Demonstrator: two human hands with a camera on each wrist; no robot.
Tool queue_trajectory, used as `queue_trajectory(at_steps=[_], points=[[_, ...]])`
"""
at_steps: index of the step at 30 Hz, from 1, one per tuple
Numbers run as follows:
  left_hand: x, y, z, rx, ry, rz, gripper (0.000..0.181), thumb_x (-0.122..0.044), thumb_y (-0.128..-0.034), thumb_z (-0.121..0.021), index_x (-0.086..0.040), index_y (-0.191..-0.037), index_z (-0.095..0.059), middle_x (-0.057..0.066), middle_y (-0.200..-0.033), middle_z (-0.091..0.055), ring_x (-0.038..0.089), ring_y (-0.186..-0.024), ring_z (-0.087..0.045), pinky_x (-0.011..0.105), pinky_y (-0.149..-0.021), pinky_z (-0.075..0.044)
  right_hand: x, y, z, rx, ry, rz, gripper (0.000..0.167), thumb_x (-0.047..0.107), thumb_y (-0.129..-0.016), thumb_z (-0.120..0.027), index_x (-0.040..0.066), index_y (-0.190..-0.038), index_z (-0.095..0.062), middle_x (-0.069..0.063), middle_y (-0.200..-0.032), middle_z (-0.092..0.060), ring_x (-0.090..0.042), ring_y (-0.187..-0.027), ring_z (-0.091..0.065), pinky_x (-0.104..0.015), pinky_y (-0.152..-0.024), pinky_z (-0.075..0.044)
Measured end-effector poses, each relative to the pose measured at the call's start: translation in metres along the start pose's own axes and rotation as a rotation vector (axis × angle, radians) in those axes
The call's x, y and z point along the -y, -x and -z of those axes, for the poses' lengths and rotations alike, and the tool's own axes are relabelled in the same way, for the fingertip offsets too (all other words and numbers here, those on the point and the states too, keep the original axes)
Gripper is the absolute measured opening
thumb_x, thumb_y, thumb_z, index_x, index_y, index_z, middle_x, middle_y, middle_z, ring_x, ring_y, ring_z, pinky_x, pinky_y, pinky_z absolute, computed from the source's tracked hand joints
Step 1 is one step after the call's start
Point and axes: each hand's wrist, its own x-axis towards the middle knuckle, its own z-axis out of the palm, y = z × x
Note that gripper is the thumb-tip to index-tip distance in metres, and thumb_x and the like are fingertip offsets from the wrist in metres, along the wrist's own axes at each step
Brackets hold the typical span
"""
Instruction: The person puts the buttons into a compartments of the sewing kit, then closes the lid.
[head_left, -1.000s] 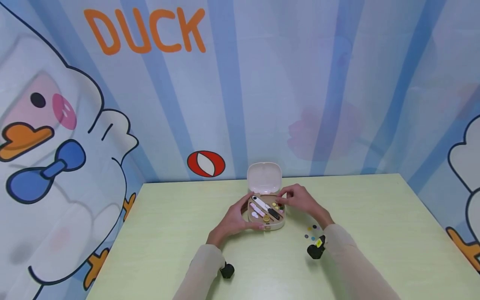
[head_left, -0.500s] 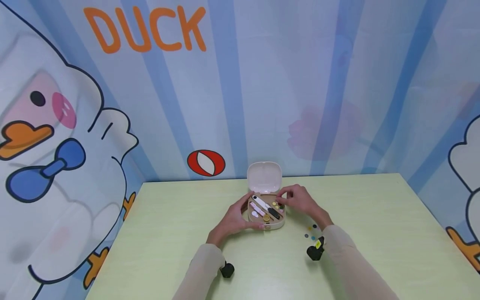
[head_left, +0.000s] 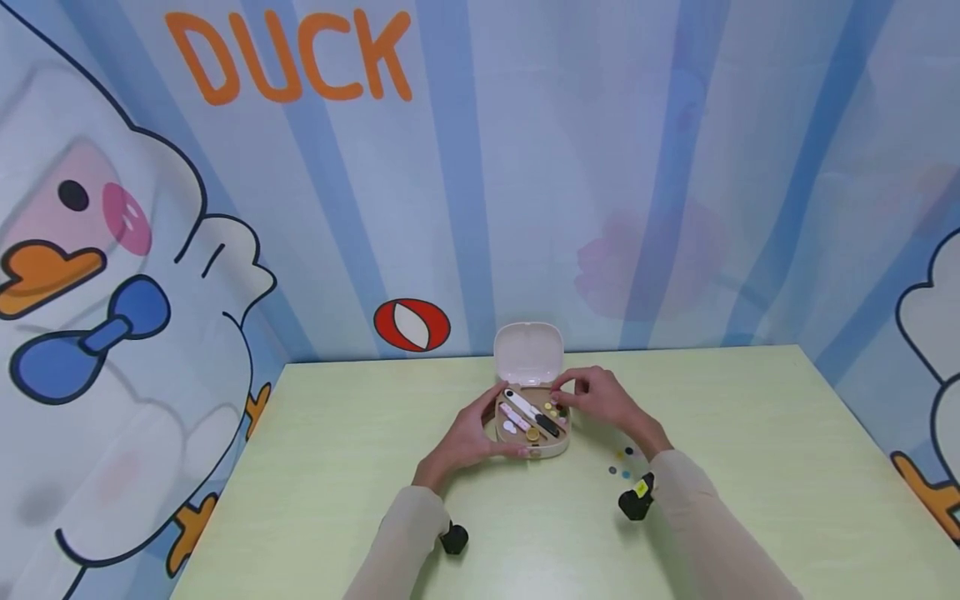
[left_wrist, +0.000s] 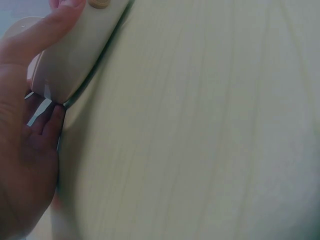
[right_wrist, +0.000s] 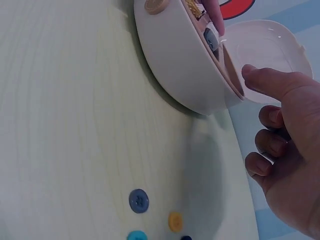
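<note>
A light, rounded case (head_left: 550,451) stands on the table with its lid (head_left: 528,354) raised at the back. The left hand (head_left: 468,437) grips its left side, thumb along the front near the round clasp (left_wrist: 99,2). Inside lie a white-and-black pen-like item (head_left: 532,412), a pink-and-white stick (head_left: 514,417) and several small yellow pieces. The right hand (head_left: 600,398) is over the case's back right edge, index finger and thumb a little apart. In the right wrist view, one finger of the right hand (right_wrist: 295,135) stretches towards the case (right_wrist: 185,60), others bent; nothing shows held.
Several small buttons lie right of the case, among them a grey-blue one (right_wrist: 139,200), a yellow one (right_wrist: 175,221) and a light blue one (right_wrist: 137,235). Behind the pale table (head_left: 300,467) hangs a blue striped backdrop (head_left: 525,167) with duck pictures.
The right hand's fingertips have shifted slightly at the case's back right edge, and its wrist has moved a little to the right. The left hand keeps its grip.
</note>
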Motion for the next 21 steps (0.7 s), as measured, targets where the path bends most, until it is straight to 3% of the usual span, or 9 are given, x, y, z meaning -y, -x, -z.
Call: queue_trajectory(at_steps=[10,21], points=[[-0.003,0.002,0.002,0.008,0.012,-0.01,0.114,-0.044,-0.0732,-0.095,-0.027,-0.165,-0.029,-0.001,-0.167,-0.033,0.021,-0.15,-0.037,0.039,-0.122,-0.033,0.002,0.011,0.02,-0.011,0.022,0.08,0.025,0.021,-0.097,-0.076,0.007,-0.118,-0.075,0.002,-0.064,-0.05,-0.016,-0.057,-0.044,-0.026,-0.052,-0.035],[-0.001,0.001,0.002,0.011,0.012,-0.014,0.116,-0.043,-0.0728,-0.096,-0.026,-0.165,-0.029,0.0,-0.167,-0.033,0.022,-0.15,-0.037,0.038,-0.122,-0.034,-0.007,0.034,0.039,-0.025,0.054,0.092,0.029,0.023,-0.095,-0.078,0.005,-0.117,-0.074,0.003,-0.065,-0.048,-0.015,-0.058,-0.043,-0.026,-0.053,-0.035]])
